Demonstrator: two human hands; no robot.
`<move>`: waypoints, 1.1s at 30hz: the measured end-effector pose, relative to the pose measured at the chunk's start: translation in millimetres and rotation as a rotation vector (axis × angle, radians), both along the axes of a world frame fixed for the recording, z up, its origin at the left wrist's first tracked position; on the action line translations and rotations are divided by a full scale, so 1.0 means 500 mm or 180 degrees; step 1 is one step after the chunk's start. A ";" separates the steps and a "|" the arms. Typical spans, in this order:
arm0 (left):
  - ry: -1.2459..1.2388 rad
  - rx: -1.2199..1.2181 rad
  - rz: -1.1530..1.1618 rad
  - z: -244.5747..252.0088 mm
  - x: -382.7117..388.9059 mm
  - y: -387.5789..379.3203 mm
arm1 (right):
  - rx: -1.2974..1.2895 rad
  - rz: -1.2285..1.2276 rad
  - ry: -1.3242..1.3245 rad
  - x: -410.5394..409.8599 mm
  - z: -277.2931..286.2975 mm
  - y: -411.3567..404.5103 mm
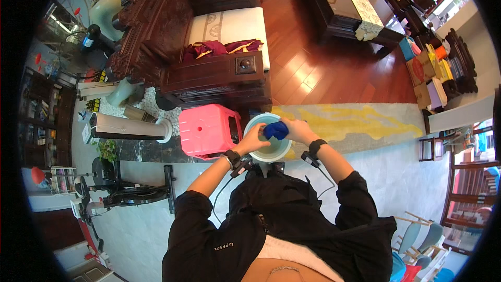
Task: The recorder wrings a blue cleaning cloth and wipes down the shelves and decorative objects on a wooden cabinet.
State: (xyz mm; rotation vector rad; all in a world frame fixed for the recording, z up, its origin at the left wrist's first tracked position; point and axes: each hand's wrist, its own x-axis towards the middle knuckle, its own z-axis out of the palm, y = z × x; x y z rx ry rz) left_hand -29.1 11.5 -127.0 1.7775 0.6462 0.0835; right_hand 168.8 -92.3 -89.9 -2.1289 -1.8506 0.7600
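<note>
A dark blue cloth (275, 130) is bunched up over a pale round bucket (270, 159) that holds water. My right hand (296, 128) grips the cloth from the right. On the cloth's left side is my left hand (252, 139), its thumb and fingers curved apart near the edge of the cloth; whether the fingertips touch it is hard to tell. Both wrists carry black bands with small cabled devices. The bucket stands on the floor just in front of my feet.
A pink plastic stool (207, 131) stands left of the bucket. Beyond it is a carved wooden armchair (215, 76) with a maroon cloth (219, 48). A grey and yellow rug (344, 125) runs right. An exercise machine (137, 196) stands at lower left.
</note>
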 end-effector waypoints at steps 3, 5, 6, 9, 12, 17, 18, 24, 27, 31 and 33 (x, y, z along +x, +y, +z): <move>0.0213 0.0337 0.0651 -0.100 -0.047 0.004 | 0.0081 -0.0873 0.0906 0.084 -0.142 -0.097; 0.0354 -0.0388 0.0843 -0.137 -0.087 0.026 | -0.0215 -0.1532 0.0890 0.116 -0.181 -0.183; 0.0455 -0.1113 0.0923 -0.152 -0.085 0.041 | -0.0077 -0.1837 0.1067 0.158 -0.251 -0.264; 0.0198 -0.1105 0.0640 -0.286 -0.247 0.073 | -0.0692 -0.2658 0.0676 0.141 -0.303 -0.410; 0.1264 0.0737 0.0719 -0.334 -0.376 0.060 | -0.1609 -0.3214 0.0556 0.100 -0.346 -0.582; 0.2085 0.0414 0.1300 -0.323 -0.496 0.047 | -0.2051 -0.3914 0.0774 -0.002 -0.381 -0.820; 0.2200 0.0612 0.1234 -0.320 -0.520 0.039 | -0.2093 -0.4153 0.0793 -0.023 -0.374 -0.831; 0.1599 -0.1029 0.2904 -0.317 -0.593 -0.011 | -0.1744 -0.4549 0.1214 -0.062 -0.355 -0.815; 0.1717 -0.1524 0.2881 -0.271 -0.548 -0.015 | -0.1169 -0.4513 0.1348 -0.041 -0.376 -0.795; 0.1631 -0.1291 0.2936 -0.261 -0.551 -0.024 | -0.0605 -0.4988 0.3035 0.027 -0.364 -0.715; 0.1582 -0.1065 0.3084 -0.271 -0.560 -0.034 | -0.0159 -0.4699 0.2154 0.034 -0.355 -0.678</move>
